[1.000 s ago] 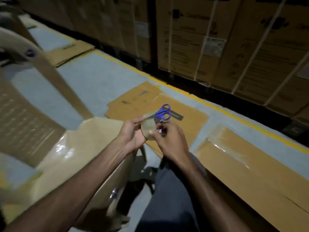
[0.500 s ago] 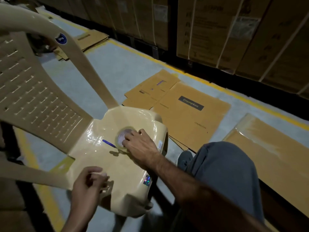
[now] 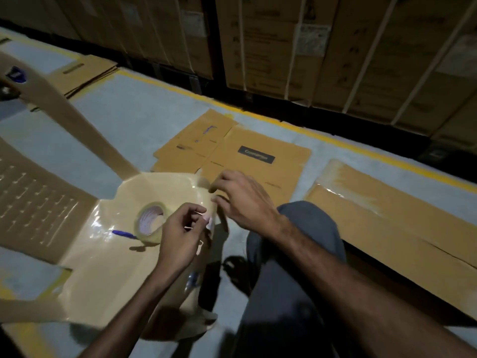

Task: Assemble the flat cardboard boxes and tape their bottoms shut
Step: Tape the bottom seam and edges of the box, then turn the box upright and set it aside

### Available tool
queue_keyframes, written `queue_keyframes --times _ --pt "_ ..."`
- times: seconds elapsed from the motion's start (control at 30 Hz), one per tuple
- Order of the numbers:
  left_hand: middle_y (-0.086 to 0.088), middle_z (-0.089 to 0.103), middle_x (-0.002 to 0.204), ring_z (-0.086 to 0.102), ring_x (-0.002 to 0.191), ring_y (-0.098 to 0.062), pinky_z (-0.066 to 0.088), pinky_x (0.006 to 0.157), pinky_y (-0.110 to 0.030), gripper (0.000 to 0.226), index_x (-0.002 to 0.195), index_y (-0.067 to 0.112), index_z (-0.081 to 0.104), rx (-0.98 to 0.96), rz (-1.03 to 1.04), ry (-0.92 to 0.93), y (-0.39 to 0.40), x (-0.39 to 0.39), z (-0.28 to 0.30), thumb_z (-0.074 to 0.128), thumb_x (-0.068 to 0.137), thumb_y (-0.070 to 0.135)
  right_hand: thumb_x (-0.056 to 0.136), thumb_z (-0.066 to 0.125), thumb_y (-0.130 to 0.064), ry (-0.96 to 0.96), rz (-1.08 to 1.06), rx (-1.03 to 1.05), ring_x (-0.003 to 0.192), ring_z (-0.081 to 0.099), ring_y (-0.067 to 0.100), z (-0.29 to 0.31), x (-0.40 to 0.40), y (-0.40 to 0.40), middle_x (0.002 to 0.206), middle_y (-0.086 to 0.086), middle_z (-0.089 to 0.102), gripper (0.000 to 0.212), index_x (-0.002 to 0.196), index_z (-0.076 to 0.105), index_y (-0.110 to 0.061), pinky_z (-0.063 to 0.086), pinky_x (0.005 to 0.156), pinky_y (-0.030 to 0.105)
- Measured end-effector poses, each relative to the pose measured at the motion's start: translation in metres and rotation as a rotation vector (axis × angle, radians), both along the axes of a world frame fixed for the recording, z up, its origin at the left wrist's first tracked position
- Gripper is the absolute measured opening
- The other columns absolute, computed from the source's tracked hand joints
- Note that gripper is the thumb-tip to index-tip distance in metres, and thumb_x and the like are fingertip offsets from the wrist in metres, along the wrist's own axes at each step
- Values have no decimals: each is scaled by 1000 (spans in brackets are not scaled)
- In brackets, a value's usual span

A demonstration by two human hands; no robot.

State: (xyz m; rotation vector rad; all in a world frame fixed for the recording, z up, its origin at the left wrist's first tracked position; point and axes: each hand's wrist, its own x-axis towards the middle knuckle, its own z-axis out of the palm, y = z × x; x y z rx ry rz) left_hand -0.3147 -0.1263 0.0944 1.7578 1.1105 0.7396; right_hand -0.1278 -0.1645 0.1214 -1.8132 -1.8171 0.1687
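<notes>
A roll of clear tape (image 3: 151,221) stands on the seat of a beige plastic chair (image 3: 103,254). A blue scissors handle (image 3: 123,234) pokes out from behind the roll. My left hand (image 3: 180,239) hovers just right of the roll, its fingertips pinched on a small pale strip of tape. My right hand (image 3: 242,200) is above the seat's right edge with its fingers spread and nothing in them. Flat cardboard boxes (image 3: 232,156) lie on the floor beyond the chair.
A long cardboard box with tape on it (image 3: 387,228) lies on the floor to the right. My grey-trousered knee (image 3: 304,228) is between it and the chair. More flat boxes (image 3: 85,71) are at far left. Strapped cartons (image 3: 309,47) line the back behind a yellow floor line.
Earlier both hands held the tape roll and scissors. They now rest on the chair seat; my right hand has lifted off the roll and my left hand has come up beside it.
</notes>
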Motion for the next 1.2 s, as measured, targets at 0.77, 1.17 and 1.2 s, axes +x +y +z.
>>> queue_keyframes --times 0.77,1.17,1.2 --pt "-12 66 131 63 107 -26 52 90 -38 44 130 14 65 442 -1107 721 -92 502 -93 72 96 40 102 67 -25 908 -1389 20 99 68 11 -163 268 -353 102 -8 75 13 103 78 -20 52 87 31" --pt "-6 61 139 57 122 -31 45 101 -48 78 144 24 49 568 -1255 938 -176 656 -204 62 86 74 101 49 -57 1473 -1776 -6 76 72 32 -259 234 -302 73 10 75 64 69 78 -9 54 78 39" --pt "-6 62 137 57 121 -31 45 100 -47 78 142 23 51 566 -1248 946 -174 658 -206 60 86 76 102 52 -55 1445 -1860 -22 73 68 28 -259 237 -300 75 10 75 63 76 79 -4 47 73 33"
